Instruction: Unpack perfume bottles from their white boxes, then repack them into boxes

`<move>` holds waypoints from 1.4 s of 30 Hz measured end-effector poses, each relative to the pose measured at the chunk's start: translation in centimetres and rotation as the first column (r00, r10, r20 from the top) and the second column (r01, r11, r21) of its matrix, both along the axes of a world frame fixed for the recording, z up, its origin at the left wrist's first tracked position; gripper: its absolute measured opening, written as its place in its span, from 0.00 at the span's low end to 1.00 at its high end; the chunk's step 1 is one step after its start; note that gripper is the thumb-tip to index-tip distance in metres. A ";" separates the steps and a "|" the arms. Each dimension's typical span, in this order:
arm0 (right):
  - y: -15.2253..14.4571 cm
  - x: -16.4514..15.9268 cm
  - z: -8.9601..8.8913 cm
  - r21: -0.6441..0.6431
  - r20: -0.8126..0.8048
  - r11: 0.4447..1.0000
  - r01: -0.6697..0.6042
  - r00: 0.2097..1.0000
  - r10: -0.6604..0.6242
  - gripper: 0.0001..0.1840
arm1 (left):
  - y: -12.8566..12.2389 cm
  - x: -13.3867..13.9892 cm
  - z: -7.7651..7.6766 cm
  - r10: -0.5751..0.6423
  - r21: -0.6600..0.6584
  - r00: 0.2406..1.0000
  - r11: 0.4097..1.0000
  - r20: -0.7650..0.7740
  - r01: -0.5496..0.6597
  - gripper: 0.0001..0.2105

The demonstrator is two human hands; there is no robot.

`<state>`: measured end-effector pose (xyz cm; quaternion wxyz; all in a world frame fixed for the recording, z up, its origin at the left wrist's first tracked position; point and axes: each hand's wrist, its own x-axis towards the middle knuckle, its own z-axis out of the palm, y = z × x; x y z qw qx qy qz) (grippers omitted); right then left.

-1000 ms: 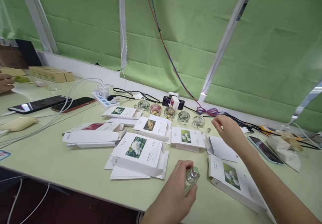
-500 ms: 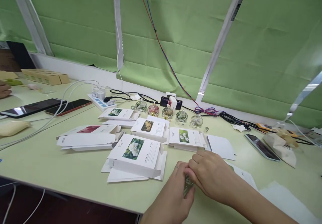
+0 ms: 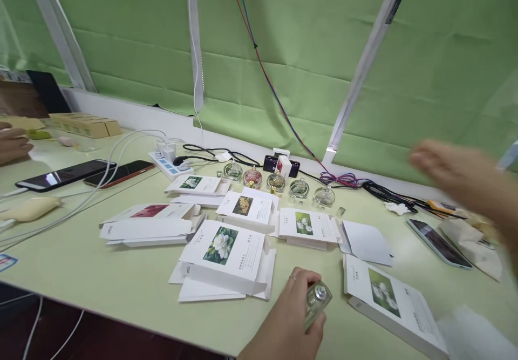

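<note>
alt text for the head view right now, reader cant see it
The left hand holds a small glass bottle over a pale table, while the blurred right hand is raised at the far right. White boxes printed with flowers lie about the table, and behind them five round glass bottles stand in a row before green blinds.

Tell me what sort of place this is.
Likely a shared workroom table: open white cartons, a row of round glass bottles, and another person's hand at the left edge.
</note>
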<state>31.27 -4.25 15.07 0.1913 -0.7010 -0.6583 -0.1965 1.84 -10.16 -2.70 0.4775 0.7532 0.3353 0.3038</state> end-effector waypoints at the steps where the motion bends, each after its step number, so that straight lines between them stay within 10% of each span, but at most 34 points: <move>1: 1.3 0.6 -1.2 -0.114 0.018 0.993 0.009 1.000 -0.007 0.13 | 0.0 0.1 0.0 0.001 0.002 1.000 1.000 -0.001 -0.001 0.20; 6: 6.8 1.6 -10.7 -0.505 0.048 0.863 0.004 0.999 0.023 0.10 | -0.1 0.1 0.2 0.005 0.020 1.000 1.000 -0.003 -0.005 0.19; 10: 8.3 2.2 -14.4 -0.598 0.022 0.802 0.018 1.000 -0.006 0.11 | -0.3 0.0 0.5 0.015 0.016 1.000 1.000 -0.007 -0.015 0.19; 21: 1.8 -3.0 -9.3 -0.295 -0.063 0.954 -0.057 0.997 0.040 0.14 | -0.1 0.2 -0.1 0.007 -0.036 1.000 0.999 0.030 -0.006 0.20; 24: -3.7 -9.1 -8.5 -0.424 -0.301 0.761 -0.491 0.869 0.392 0.13 | 0.0 0.4 -0.5 0.021 -0.109 0.998 0.994 0.055 -0.015 0.20; 26: -6.6 -12.2 -8.6 -0.494 -0.407 0.605 -0.624 0.781 0.473 0.14 | 0.1 0.6 -0.8 0.029 -0.123 0.997 0.992 0.071 -0.020 0.19; 28: -8.3 -13.6 -8.9 -0.510 -0.448 0.575 -0.640 0.768 0.458 0.15 | 0.2 0.7 -1.1 0.032 -0.121 0.997 0.992 0.074 -0.023 0.19; 39: -8.2 -13.1 -10.4 -0.559 -0.412 0.601 -0.571 0.820 0.397 0.16 | 0.6 1.2 -2.1 0.027 -0.147 0.994 0.989 0.104 -0.012 0.24; 42: -8.2 -10.6 -8.7 -0.457 -0.339 0.703 -0.545 0.837 0.429 0.12 | 0.7 1.3 -2.6 0.021 -0.225 0.994 0.974 0.106 0.004 0.34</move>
